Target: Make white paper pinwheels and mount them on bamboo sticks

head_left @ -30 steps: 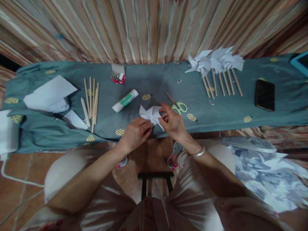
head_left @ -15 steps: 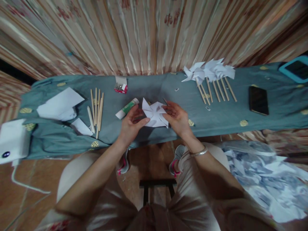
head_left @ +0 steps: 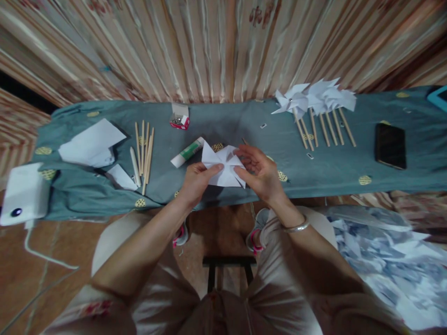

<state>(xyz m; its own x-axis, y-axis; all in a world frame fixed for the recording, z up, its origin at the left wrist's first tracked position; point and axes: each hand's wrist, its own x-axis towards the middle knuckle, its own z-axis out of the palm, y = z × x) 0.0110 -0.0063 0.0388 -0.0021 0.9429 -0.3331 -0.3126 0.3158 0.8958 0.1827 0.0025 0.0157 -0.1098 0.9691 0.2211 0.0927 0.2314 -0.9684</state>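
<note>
A white paper pinwheel [head_left: 228,176] with folded blades is between my hands, just above the cloth near the front edge. My left hand [head_left: 198,182] grips its left side, the thumb pressed on top near the centre and the fingers underneath. My right hand [head_left: 261,173] is at its right side, thumb and curled fingers on the blades. Behind the right fingers, the tip of a thin object [head_left: 244,140] shows; the rest is hidden. A green and white glue stick [head_left: 188,151] lies beside my left hand.
An open red and white box [head_left: 179,122] of small metal pieces stands behind. Wooden sticks [head_left: 148,156], paper sheets [head_left: 91,144] and a white device [head_left: 26,193] lie left. Finished pinwheels on sticks [head_left: 317,98] and a phone [head_left: 391,146] lie right. A bag of paper scraps [head_left: 391,265] sits lower right.
The view has shifted slightly. My left hand has slid further onto the pinwheel, its thumb now nearer the centre, and its fingers have gone under the paper. The right hand stays at the right blades.
</note>
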